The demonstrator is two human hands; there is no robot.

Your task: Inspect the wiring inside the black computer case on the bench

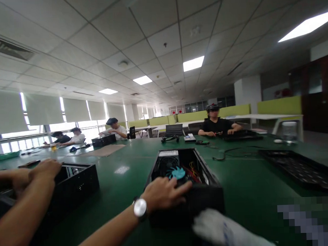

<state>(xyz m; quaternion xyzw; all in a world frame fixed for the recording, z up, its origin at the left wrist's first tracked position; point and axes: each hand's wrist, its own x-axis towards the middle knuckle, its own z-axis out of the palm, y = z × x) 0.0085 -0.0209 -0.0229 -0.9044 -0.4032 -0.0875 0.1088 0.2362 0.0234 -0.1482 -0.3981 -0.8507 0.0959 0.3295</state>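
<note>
An open black computer case (209,193) stands on the green table (249,191) right in front of me. Inside it are a blue fan (177,172) and red and yellow wires. My left hand (162,193), with a silver watch (140,207) on the wrist, lies on the case's near rim, fingers stretched toward the fan. My right hand (221,230) wears a white glove and sits low beside the case's near right corner. It is blurred and its fingers do not show.
At the left, another person's bare arms and hands (45,167) rest on a second black case (77,183). A flat black tray (297,166) lies at the right, with a cable (226,155) beyond. A person in black (216,125) sits across the table, and others sit far left.
</note>
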